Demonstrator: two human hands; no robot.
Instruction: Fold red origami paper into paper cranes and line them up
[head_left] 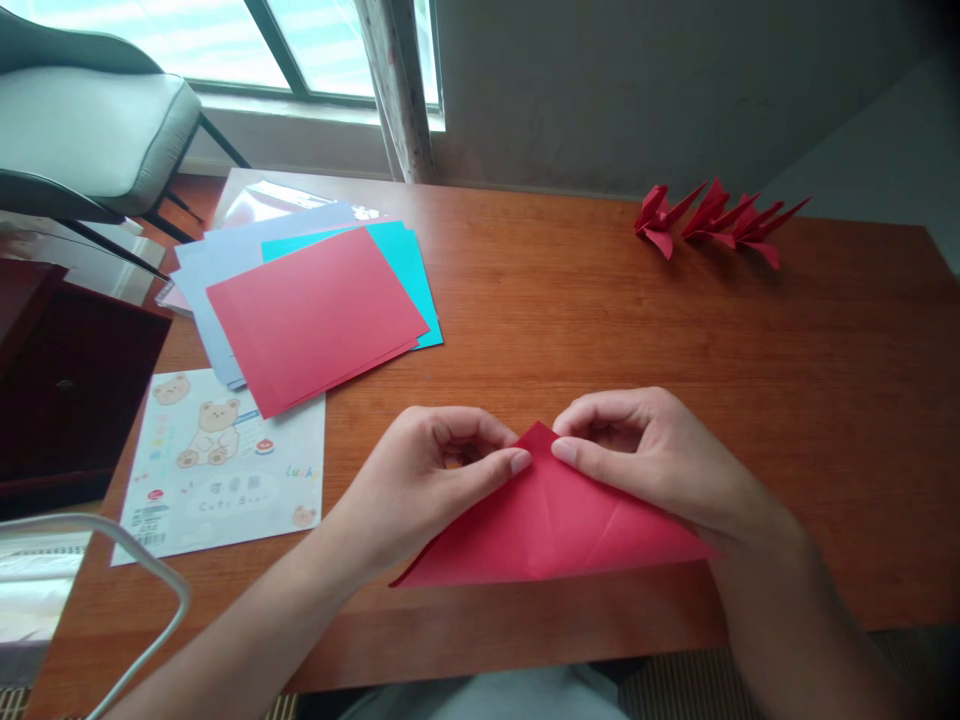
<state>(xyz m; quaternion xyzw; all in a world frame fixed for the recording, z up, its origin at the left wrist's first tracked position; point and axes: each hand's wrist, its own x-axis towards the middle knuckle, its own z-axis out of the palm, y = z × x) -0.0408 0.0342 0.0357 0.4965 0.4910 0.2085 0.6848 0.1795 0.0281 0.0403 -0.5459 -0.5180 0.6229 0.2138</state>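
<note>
A red sheet of paper (551,525), folded into a triangle with visible creases, lies near the front edge of the wooden table (570,300). My left hand (427,475) pinches the paper's top corner from the left, thumb and fingers closed on it. My right hand (649,450) pinches the same corner from the right, its fingers curled. The two thumbs nearly meet at the tip.
A fanned stack of red, cyan and pale blue paper sheets (315,305) lies at the left. A bear-printed card (221,460) sits below it. Folded red paper cranes (716,220) stand at the back right. A grey chair (90,120) is beside the window.
</note>
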